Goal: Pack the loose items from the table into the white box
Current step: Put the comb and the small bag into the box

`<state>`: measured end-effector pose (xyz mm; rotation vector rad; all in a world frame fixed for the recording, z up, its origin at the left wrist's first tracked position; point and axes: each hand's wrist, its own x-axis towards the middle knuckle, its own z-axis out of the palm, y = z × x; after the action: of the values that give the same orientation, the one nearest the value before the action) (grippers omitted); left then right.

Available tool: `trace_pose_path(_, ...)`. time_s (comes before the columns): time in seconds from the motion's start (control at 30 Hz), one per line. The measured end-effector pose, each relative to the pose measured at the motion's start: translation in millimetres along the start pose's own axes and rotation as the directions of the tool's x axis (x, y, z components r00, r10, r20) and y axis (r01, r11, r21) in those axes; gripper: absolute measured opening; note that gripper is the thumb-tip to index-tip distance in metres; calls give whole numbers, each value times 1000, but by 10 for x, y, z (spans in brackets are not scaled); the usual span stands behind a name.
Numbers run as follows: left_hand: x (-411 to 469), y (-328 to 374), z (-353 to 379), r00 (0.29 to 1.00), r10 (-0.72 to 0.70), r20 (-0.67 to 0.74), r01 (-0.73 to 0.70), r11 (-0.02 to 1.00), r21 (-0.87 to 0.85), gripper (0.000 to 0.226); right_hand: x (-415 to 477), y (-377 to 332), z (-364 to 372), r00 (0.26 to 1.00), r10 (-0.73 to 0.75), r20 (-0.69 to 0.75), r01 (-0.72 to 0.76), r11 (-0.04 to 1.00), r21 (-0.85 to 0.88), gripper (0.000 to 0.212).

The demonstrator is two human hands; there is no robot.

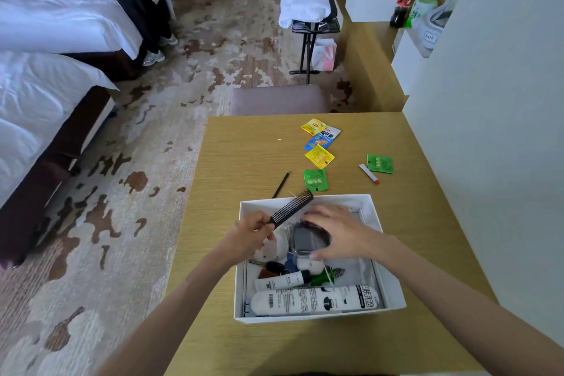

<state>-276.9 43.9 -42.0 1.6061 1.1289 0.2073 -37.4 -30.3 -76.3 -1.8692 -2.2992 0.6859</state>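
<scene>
Two hands work over the white box (392, 293), which sits on the near part of the table (244, 146). Our left hand (251, 233) pinches a black comb (291, 208) by its lower end, the comb slanting up and away over the box's far-left corner. Our right hand (337, 230) is spread wide, palm down, its fingers curled round a clear pouch (311, 238) with a grey item inside; whether it presses or lifts the pouch we cannot tell. Both forearms reach in from the near edge, the left wrist bent inward above the box's left wall.

Risks, as we judge them: the comb is longer than the free space beside the pouch, so laid aslant it may rest on the rim and tip out. The pouch lies atop small items and could slide when released. Two tubes (314, 299) already fill the near side, leaving little room.

Outside the box there remain a pencil (281, 185), a small white tube (368, 173), two green sachets (316, 180) and a cluster of yellow and blue sachets (320, 143), all beyond its far wall.
</scene>
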Motion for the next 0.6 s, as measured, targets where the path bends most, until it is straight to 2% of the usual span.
trace_pose_path(0.07,3,4,15,996,77,35,-79,996,39,13,-115,-19,-162,986,110,-123,-67,947,313,75)
trace_pose_path(0.13,5,35,45,986,149,71,-155,984,85,17,-252,-49,-283,974,213,-80,-120,781,613,89)
trace_pose_path(0.17,9,52,70,978,183,96,-194,974,119,21,-311,-70,-314,972,225,-65,-117,710,695,94)
trace_pose_path(0.2,14,68,102,968,213,130,-231,961,148,23,-360,-95,-334,971,229,-65,-112,681,723,89)
trace_pose_path(0.3,29,80,204,939,233,253,-286,936,202,18,-446,-113,-355,980,191,-55,-116,772,626,40)
trace_pose_path(0.37,31,57,241,934,201,296,-283,920,270,17,-491,-102,-321,988,155,31,-147,829,539,21)
trace_pose_path(0.5,4,-30,237,933,176,313,-305,849,431,11,-497,-198,-141,972,191,137,-233,859,456,23)
trace_pose_path(0.6,-38,-81,137,916,266,300,-400,665,630,14,-401,-372,7,961,153,232,-248,849,466,19)
